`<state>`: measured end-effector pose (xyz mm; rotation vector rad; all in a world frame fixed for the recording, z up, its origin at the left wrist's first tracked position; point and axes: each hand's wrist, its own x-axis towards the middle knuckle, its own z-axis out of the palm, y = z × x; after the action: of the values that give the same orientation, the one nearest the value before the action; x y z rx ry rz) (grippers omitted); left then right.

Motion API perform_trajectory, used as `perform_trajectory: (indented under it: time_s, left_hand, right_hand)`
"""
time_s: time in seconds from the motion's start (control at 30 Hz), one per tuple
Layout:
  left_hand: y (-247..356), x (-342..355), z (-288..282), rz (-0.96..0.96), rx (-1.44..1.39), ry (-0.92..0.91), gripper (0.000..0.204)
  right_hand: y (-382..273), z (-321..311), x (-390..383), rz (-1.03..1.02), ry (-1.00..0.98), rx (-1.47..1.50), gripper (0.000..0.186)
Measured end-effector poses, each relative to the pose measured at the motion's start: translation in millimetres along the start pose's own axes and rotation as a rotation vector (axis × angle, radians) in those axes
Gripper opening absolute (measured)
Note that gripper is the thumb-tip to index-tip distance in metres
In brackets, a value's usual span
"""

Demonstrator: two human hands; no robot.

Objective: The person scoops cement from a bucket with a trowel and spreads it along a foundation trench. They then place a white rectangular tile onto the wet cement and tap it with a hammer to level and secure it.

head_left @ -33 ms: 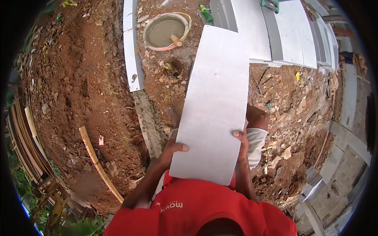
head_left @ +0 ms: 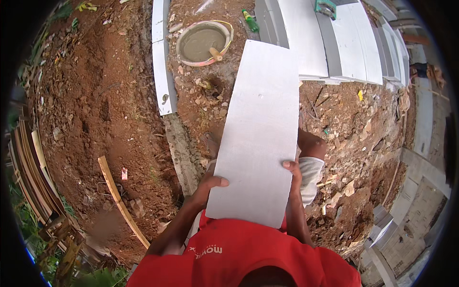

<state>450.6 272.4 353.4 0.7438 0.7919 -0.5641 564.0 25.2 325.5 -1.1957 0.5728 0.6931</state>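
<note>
A long, light grey block [head_left: 253,124] lies lengthwise between my two hands, its near end against my red shirt front. My left hand [head_left: 210,184] grips its left edge, the thumb lying on the top face and the fingers mostly hidden at the side. On the opposite edge my right hand [head_left: 295,174] holds it a little higher up, thumb on top, other fingers largely out of sight. Beyond the block stands a round bucket of grey mortar [head_left: 196,45] with a wooden handle [head_left: 216,54] resting in it. A strip of white blocks [head_left: 160,81] runs along a grey footing [head_left: 179,158].
Stacked white blocks [head_left: 303,38] fill the back right, a green tool [head_left: 326,8] on them. A green bottle [head_left: 250,21] lies by the bucket. A wooden strip [head_left: 119,201] and piled boards [head_left: 31,172] are on the left. Concrete slabs [head_left: 418,191] line the right, with rubble-strewn soil around.
The far end of the block has come slightly lower in the picture, toward me, and the surroundings have shifted a little downward. Both hands keep their grip.
</note>
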Motion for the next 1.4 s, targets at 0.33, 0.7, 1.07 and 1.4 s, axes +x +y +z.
perform_trajectory:
  time_s: [0.33,0.7,1.07,1.4]
  left_hand:
    - [28,21,-25,-0.181,-0.224,-0.017,0.091]
    - [25,111,-29,-0.163,-0.463,-0.097,0.087]
    - [31,112,-6,0.705,0.755,0.157,0.13]
    - [39,145,-86,1.186,0.565,-0.028,0.099]
  right_hand:
    - [14,36,38,0.262,-0.054,0.04,0.072]
    - [-38,33,97,0.253,0.137,-0.155,0.059]
    - [-98,-3,174,0.01,0.14,-0.348,0.055]
    - [-121,96,173,-0.034,-0.048,-1.148,0.053]
